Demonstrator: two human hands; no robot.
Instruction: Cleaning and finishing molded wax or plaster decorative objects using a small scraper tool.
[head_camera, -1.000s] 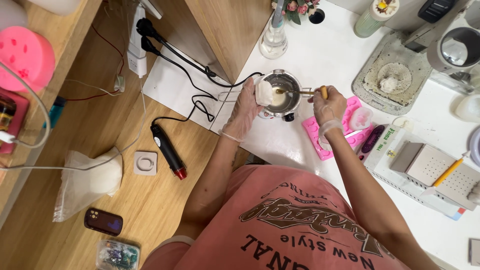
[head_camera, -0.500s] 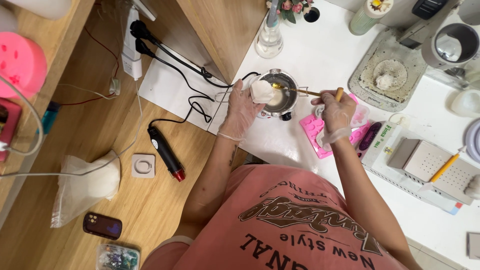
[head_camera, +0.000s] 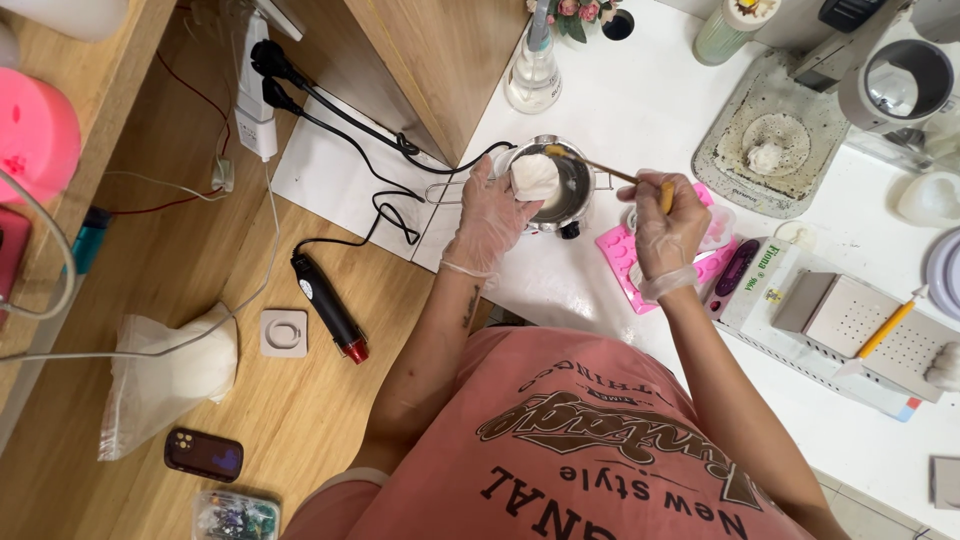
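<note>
My left hand (head_camera: 492, 215) grips a white lump (head_camera: 534, 177) over the small metal pot (head_camera: 572, 190); my right hand (head_camera: 668, 222) clasps the stirring stick (head_camera: 600, 168). Pink mould (head_camera: 625, 262) looks unfilled.

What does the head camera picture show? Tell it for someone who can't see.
A person's gloved left hand holds a white lump over a small metal pot, while the right hand dips a thin stick into it. A pink mould lies beside it on the white table.
</note>
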